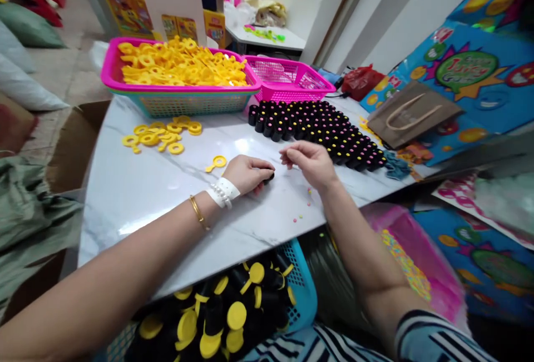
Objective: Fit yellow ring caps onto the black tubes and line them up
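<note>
My left hand (249, 174) rests low over the white marbled table (167, 195), its fingers closed around a small black piece (269, 177) that shows only at the fingertips. To its right, my right hand (309, 163) is raised a little above the surface with thumb and fingertips pinched together; what is between them, if anything, is too small to make out. A single yellow ring with a tab (218, 162) lies just left of my left hand. Several tiny coloured beads (307, 192) are scattered below my right hand. Rows of black cylinders (308, 125) with pink or yellow dots stand beyond it.
A pink basket (179, 89) heaped with yellow rings stands at the back left, beside another pink basket (292, 81). Loose yellow rings (161, 137) lie before it. Below the table edge sit a blue basket (306, 284) of black-and-yellow pieces and a pink bag (442, 273) of beads.
</note>
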The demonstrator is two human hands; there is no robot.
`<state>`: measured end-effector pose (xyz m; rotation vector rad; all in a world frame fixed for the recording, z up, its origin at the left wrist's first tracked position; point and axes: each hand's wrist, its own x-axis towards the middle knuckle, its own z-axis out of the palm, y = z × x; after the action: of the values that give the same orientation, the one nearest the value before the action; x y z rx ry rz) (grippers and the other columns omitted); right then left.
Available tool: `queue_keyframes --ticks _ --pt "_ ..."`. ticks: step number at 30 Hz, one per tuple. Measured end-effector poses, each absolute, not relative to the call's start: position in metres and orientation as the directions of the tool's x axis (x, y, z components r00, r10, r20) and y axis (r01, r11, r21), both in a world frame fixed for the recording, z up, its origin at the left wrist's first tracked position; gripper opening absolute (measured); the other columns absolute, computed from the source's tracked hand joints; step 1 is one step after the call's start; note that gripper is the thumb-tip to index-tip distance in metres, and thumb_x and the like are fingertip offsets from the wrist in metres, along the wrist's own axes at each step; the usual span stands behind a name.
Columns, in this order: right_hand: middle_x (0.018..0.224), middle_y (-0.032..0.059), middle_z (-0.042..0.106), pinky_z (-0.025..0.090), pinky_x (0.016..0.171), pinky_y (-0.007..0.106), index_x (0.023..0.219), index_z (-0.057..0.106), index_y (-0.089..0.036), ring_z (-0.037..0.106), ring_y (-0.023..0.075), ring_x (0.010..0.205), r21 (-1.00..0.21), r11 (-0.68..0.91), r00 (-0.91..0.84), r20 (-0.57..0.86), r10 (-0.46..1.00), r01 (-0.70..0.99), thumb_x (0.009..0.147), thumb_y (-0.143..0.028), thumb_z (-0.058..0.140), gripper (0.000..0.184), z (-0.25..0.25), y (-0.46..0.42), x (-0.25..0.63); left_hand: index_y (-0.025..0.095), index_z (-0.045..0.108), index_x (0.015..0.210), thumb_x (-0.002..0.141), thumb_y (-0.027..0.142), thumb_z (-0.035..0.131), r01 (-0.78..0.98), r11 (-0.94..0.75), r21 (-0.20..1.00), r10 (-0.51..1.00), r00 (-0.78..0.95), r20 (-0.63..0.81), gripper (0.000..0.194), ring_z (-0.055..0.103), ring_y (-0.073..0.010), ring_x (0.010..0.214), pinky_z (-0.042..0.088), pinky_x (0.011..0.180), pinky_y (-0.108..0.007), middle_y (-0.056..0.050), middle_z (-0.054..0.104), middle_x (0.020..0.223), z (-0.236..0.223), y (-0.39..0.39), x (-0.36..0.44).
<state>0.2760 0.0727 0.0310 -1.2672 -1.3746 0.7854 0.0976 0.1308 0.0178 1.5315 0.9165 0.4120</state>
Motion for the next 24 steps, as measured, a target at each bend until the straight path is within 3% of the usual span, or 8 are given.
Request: queue_keyframes --ticks 3,6,9,11,15,19,22,24 --pt "0.068 -0.0008 0.066 0.048 0.061 0.024 0.074 0.069 -0.017 0.058 0.0118 0.062 -0.939 0.104 0.266 0.198 0.943 0.329 0.080 -0.036 0.067 0.020 0.004 0.059 0.267 0.016 0.073 0.096 0.077 0.029 0.065 0.307 0.036 0.951 0.737 0.634 -0.233 0.025 0.054 -0.0122 0.039 0.044 0.043 -0.023 0.001 0.060 0.049 0.016 0.124 0.099" --pt "0.059 -0.0041 0.058 0.043 0.053 0.021 0.066 0.062 -0.018 0.052 0.0096 0.054 -0.923 0.138 0.257 0.240 0.936 0.358 0.080 -0.037 0.066 0.024 -0.007 0.079 0.255 0.015 0.071 0.098 0.080 0.035 0.063 0.322 -0.044 0.946 0.754 0.632 -0.181 0.028 0.058 -0.0139 0.043 0.046 0.046 -0.024 0.000 0.062 0.052 0.013 0.120 0.099" --pt "0.055 -0.0044 0.059 0.040 0.044 0.020 0.069 0.060 -0.018 0.050 0.0087 0.045 -0.976 0.100 0.215 0.142 0.966 0.195 0.078 -0.044 0.068 0.028 -0.007 0.096 0.258 0.019 0.068 0.106 0.076 0.040 0.068 0.325 -0.162 0.931 0.712 0.692 -0.117 0.037 0.063 -0.0152 0.051 0.049 0.053 -0.026 0.000 0.065 0.057 0.010 0.119 0.094" --pt "0.053 -0.0039 0.060 0.039 0.040 0.020 0.072 0.061 -0.018 0.049 0.0086 0.040 -0.995 0.084 0.225 0.092 0.970 0.048 0.077 -0.048 0.068 0.031 -0.004 0.096 0.267 0.020 0.066 0.110 0.071 0.034 0.074 0.318 -0.277 0.907 0.691 0.722 -0.043 0.042 0.062 -0.0141 0.054 0.049 0.056 -0.025 0.002 0.066 0.060 0.009 0.118 0.092" --pt "0.052 -0.0032 0.060 0.043 0.041 0.020 0.072 0.062 -0.018 0.055 0.0103 0.044 -0.982 0.179 0.318 0.153 0.936 -0.054 0.075 -0.046 0.072 0.030 0.005 0.074 0.281 0.020 0.066 0.106 0.073 0.018 0.068 0.280 -0.470 0.837 0.662 0.739 0.125 0.033 0.058 -0.0085 0.054 0.048 0.059 -0.023 0.000 0.069 0.080 0.008 0.114 0.090" --pt "0.060 -0.0007 0.063 0.044 0.044 0.021 0.077 0.068 -0.017 0.056 0.0105 0.050 -0.973 0.209 0.369 0.231 0.900 0.099 0.081 -0.040 0.067 0.024 0.012 0.035 0.294 0.020 0.068 0.103 0.077 0.016 0.063 0.230 -0.605 0.762 0.606 0.754 0.254 0.026 0.057 -0.0093 0.066 0.048 0.066 -0.024 -0.004 0.069 0.098 0.008 0.109 0.091" --pt "0.072 0.0019 0.067 0.046 0.051 0.023 0.080 0.073 -0.017 0.056 0.0103 0.056 -0.921 0.134 0.452 0.302 0.839 0.366 0.080 -0.035 0.069 0.019 0.010 0.005 0.314 0.021 0.068 0.104 0.077 0.019 0.064 0.226 -0.646 0.729 0.575 0.772 0.271 0.027 0.057 -0.0107 0.070 0.047 0.068 -0.025 -0.004 0.068 0.096 0.009 0.107 0.092" --pt "0.074 0.0022 0.066 0.046 0.052 0.024 0.080 0.074 -0.017 0.056 0.0111 0.058 -0.901 0.078 0.564 0.332 0.756 0.426 0.078 -0.032 0.070 0.016 0.005 -0.014 0.331 0.020 0.068 0.105 0.076 0.022 0.065 0.257 -0.646 0.719 0.575 0.784 0.236 0.029 0.055 -0.0103 0.066 0.046 0.065 -0.025 -0.003 0.067 0.090 0.011 0.106 0.091"
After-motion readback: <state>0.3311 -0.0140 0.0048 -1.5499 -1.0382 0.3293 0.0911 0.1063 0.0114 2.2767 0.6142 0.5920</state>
